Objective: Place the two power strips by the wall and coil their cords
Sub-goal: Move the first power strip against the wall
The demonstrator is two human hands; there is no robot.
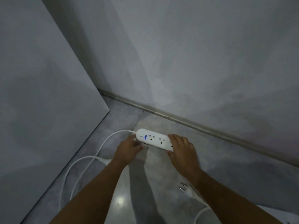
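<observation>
One power strip (154, 139), two cords (103, 143), perhaps two plugs (184, 188).

Grey tiled floor (123, 183) is carrying a white power strip (153, 139), lying near the baseboard (178, 119). Its cord (90, 160) is looping away from the baseboard; a plug (186, 189) is lying farther out.

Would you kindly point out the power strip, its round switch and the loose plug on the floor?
power strip (157, 141): head view, middle of its top face.
round switch (141, 135): head view, button centre.
loose plug (186, 189): head view, body behind the prongs.
</observation>
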